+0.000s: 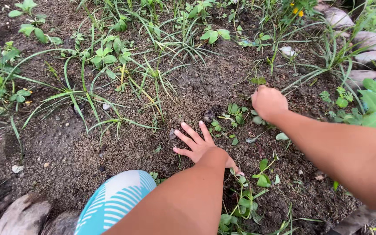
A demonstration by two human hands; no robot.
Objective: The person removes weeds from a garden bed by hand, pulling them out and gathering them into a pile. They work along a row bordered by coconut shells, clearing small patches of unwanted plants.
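Weed [236, 114] btwn hands, right grip [268, 102] fisted, bare soil [122, 143] left

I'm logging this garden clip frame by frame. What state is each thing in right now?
left hand: open, fingers spread, palm flat on the soil
right hand: closed in a fist, down at the small leafy plants; what it grips is hidden
small leafy plants: rooted, upright
soil: bare, dark, loose and crumbly
grass tufts: rooted, blades arching outward
stones: lying in a row at the bed's edge
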